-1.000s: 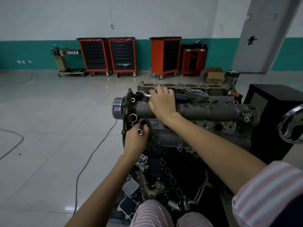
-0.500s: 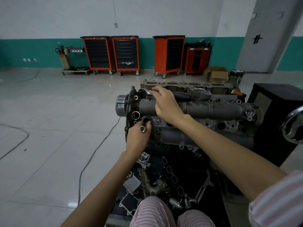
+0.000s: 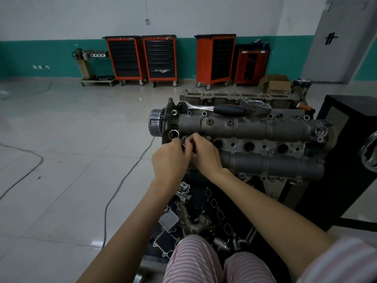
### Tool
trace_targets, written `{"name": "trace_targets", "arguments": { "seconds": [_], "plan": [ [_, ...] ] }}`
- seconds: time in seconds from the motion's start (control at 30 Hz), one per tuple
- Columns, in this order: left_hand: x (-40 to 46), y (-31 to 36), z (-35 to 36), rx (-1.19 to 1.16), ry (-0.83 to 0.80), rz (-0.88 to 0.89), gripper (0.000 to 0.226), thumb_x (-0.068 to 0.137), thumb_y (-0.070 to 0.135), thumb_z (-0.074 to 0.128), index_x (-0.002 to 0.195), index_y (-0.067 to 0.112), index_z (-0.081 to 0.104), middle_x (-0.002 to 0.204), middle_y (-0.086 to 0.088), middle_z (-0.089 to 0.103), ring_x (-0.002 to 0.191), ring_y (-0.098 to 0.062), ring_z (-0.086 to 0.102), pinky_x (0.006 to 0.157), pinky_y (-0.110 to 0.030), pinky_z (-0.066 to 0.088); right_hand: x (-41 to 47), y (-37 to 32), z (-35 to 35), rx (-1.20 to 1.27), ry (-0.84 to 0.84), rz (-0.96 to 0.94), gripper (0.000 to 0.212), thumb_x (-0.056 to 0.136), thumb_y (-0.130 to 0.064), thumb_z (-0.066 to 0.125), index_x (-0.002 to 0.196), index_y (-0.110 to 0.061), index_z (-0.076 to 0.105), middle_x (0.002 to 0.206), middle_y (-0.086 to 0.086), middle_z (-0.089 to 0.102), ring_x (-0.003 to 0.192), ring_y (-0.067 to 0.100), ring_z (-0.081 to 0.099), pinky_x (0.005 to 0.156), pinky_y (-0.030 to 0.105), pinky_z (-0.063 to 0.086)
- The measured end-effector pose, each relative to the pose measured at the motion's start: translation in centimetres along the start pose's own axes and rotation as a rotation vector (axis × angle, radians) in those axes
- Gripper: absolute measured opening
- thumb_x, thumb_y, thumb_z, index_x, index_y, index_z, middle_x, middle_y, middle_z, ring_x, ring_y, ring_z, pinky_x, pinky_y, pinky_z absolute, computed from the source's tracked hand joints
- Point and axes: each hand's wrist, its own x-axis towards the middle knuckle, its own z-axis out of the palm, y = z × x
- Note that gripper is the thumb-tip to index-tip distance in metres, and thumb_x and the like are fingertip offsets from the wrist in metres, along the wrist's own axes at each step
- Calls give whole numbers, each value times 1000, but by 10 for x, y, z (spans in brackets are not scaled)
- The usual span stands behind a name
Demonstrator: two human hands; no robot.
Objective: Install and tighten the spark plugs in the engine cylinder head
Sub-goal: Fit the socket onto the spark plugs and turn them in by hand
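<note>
Head view. My left hand (image 3: 170, 160) and my right hand (image 3: 205, 153) meet at the leftmost spark plug well of the cylinder head (image 3: 255, 139), fingers of both curled around a small metal socket (image 3: 183, 146) held over that well; whether a plug sits in it I cannot tell. 3 further wells (image 3: 249, 146) lie open in a row to the right, between the 2 grey cam housings. The ratchet wrench (image 3: 214, 108), chrome shaft and black grip, rests untouched along the far top edge of the head, well apart from both hands. Background: 4 orange tool carts (image 3: 161, 58) against the green-banded wall; a cable (image 3: 122, 180) crosses the tiled floor.
</note>
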Motion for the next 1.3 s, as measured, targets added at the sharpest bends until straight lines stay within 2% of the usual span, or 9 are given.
{"name": "trace_targets", "arguments": {
  "seconds": [0.1, 0.23, 0.47, 0.6, 0.7, 0.83, 1.0, 1.07, 1.3],
  "plan": [
    [-1, 3, 0, 19, 5, 62, 30, 96, 37, 43, 77, 15, 39, 69, -8, 61, 60, -26, 54, 49, -29, 25, -4, -1, 5, -21, 84, 23, 11, 87, -18, 55, 92, -8, 53, 86, 7, 67, 78, 24, 62, 59, 26, 34],
    [-4, 2, 0, -32, -26, 125, 24, 96, 33, 45, 84, 16, 33, 76, -1, 52, 65, -20, 52, 47, -24, 19, -6, -5, 12, -27, 164, 91, 7, 88, -13, 53, 88, -7, 50, 78, 7, 66, 71, 25, 61, 62, 27, 35],
    [-3, -1, -5, -182, -115, 176, 21, 88, 11, 52, 85, 15, 31, 81, 1, 41, 66, -16, 39, 47, -21, 19, -8, -4, 12, -53, 147, 48, 18, 85, -15, 54, 103, -13, 57, 99, 2, 65, 91, 21, 60, 79, 34, 42],
    [-1, -5, -5, -229, -121, 98, 26, 88, 30, 56, 85, 14, 36, 71, 4, 44, 61, -15, 40, 44, -18, 25, -9, -2, 15, -78, 160, 44, 11, 84, -12, 54, 94, -8, 60, 96, 3, 65, 89, 23, 60, 76, 31, 35],
    [2, -7, -5, -50, -100, 52, 38, 89, 48, 51, 74, 14, 42, 56, 6, 40, 54, -17, 40, 42, -23, 19, -8, -4, 16, -37, 208, 71, 7, 84, -11, 55, 87, -8, 60, 88, 3, 65, 82, 23, 61, 72, 30, 34],
    [-4, -4, -3, 43, -36, 74, 35, 93, 39, 47, 69, 15, 38, 53, 8, 34, 50, -17, 35, 41, -22, 13, -8, -4, 17, -45, 220, 44, 5, 84, -13, 57, 84, -8, 58, 85, 4, 64, 77, 25, 61, 70, 33, 38],
    [-6, -2, -1, -149, -49, 114, 16, 93, 24, 50, 88, 14, 38, 80, 2, 45, 66, -16, 43, 47, -22, 22, -11, 0, 18, -79, 190, -6, 28, 87, -16, 55, 114, -13, 58, 109, 1, 64, 99, 19, 60, 80, 33, 39],
    [-8, -2, -1, -214, -61, 118, 17, 91, 20, 52, 89, 15, 36, 82, 2, 46, 67, -15, 43, 47, -18, 21, -12, -1, 17, -85, 203, -16, 26, 87, -15, 55, 112, -13, 61, 108, 2, 65, 98, 20, 60, 79, 33, 40],
    [-4, -5, -4, -147, -103, -35, 42, 89, 51, 48, 68, 14, 45, 54, 6, 47, 50, -10, 44, 42, -24, 24, -12, -3, 19, -56, 235, 44, 9, 84, -12, 58, 88, -8, 64, 89, 2, 68, 84, 22, 63, 72, 30, 36]
  ]
}}
